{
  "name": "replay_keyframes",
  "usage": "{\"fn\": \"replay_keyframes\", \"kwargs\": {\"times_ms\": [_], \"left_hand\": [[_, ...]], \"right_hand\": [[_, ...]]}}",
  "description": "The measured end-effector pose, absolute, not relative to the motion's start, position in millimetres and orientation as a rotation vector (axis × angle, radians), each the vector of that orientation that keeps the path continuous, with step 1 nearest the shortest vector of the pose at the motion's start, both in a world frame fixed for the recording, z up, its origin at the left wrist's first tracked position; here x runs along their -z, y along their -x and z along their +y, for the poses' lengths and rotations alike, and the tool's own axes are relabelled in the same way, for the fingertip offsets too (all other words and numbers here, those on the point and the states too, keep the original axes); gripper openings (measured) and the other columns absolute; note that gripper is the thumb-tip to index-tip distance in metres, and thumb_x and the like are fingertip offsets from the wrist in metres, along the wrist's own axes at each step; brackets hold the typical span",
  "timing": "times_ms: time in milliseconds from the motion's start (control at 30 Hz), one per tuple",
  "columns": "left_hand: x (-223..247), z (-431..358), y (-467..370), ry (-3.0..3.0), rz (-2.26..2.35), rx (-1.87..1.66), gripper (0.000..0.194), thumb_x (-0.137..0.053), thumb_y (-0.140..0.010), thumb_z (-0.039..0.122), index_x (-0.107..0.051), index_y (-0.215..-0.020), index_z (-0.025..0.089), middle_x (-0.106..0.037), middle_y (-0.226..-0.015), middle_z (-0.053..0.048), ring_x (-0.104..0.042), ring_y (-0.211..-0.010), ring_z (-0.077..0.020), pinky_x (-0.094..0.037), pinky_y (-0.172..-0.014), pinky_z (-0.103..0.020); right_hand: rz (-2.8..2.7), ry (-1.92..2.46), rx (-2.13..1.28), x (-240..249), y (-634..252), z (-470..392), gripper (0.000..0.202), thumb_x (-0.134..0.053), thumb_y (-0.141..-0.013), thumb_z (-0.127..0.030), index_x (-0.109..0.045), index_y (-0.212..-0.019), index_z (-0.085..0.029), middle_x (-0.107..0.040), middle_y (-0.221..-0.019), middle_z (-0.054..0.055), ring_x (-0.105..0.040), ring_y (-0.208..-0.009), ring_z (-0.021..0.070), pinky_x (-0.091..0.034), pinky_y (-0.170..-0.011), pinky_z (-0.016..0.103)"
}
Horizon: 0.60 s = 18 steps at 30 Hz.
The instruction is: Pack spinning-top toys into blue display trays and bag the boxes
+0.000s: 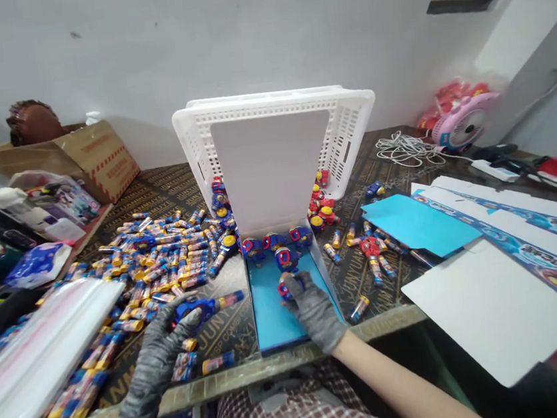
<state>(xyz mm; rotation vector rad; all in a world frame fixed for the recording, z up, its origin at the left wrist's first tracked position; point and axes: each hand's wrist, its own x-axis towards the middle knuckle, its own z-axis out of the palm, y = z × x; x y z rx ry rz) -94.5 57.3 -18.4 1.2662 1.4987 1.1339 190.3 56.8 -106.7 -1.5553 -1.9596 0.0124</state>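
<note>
My left hand (155, 358), in a grey knit glove, is closed round a blue plastic toy (197, 310) at the left of the box; a small labelled tube (229, 300) projects from its right end. Inside the open blue-lined box (276, 323), my gloved right hand (316, 312) grips a small blue-and-red toy (284, 290) near the middle. Behind those fingers, several similar toys (285, 259) sit along the far end of the box. The box's grey lid (276, 169) stands upright against a white plastic basket (354, 126).
Many labelled tubes (184, 260) with yellow ends cover the left of the table. White plastic wrap (50, 369) lies at the front left. Red toys (371, 247), blue card (418, 223), white card (495, 305) and printed sheets are on the right. A pink fan (467, 124) stands behind.
</note>
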Motion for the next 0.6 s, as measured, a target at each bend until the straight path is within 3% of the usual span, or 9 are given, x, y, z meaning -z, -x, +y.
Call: {"fn": "replay_keyframes", "kwargs": {"times_ms": [100, 300, 433, 600], "left_hand": [[22, 40, 64, -1.451, 1.486, -1.113, 0.047, -0.069, -0.075, 0.047, -0.064, -0.113, 0.019, -0.068, -0.113, -0.007, -0.061, -0.108, -0.0264, -0.05, -0.096, -0.039], [54, 21, -8, -2.292, 1.109, -1.305, 0.028, -0.056, -0.091, 0.032, -0.062, -0.116, 0.02, -0.065, -0.119, -0.011, -0.065, -0.107, -0.0207, -0.056, -0.089, -0.031], [37, 20, -28, -2.911, 0.748, -1.246, 0.024, -0.05, -0.094, 0.03, -0.062, -0.108, 0.014, -0.07, -0.105, -0.013, -0.068, -0.097, -0.0234, -0.058, -0.083, -0.035], [30, 27, -50, -3.105, 0.679, -0.78, 0.028, -0.056, -0.09, 0.036, -0.064, -0.103, 0.014, -0.072, -0.103, -0.014, -0.068, -0.092, -0.0259, -0.058, -0.079, -0.038]], "right_hand": [[-2.005, 1.521, -0.193, 100, -192, 66, 0.045, -0.059, -0.086, -0.028, -0.054, -0.13, -0.02, -0.056, -0.121, 0.016, -0.062, -0.099, 0.0289, -0.057, -0.076, 0.039], [-1.68, 1.323, -0.366, 85, -236, 56, 0.056, -0.05, -0.093, -0.044, -0.036, -0.144, -0.028, -0.055, -0.13, 0.009, -0.062, -0.101, 0.0229, -0.053, -0.092, 0.044], [-1.45, 1.387, -0.269, 94, -282, 51, 0.039, -0.043, -0.095, -0.042, -0.054, -0.127, -0.022, -0.061, -0.124, 0.011, -0.059, -0.111, 0.0247, -0.048, -0.098, 0.047], [-1.471, 1.696, -0.08, 103, -343, 63, 0.041, -0.04, -0.093, -0.049, -0.063, -0.105, -0.018, -0.066, -0.106, 0.011, -0.062, -0.099, 0.0253, -0.049, -0.093, 0.046]]}}
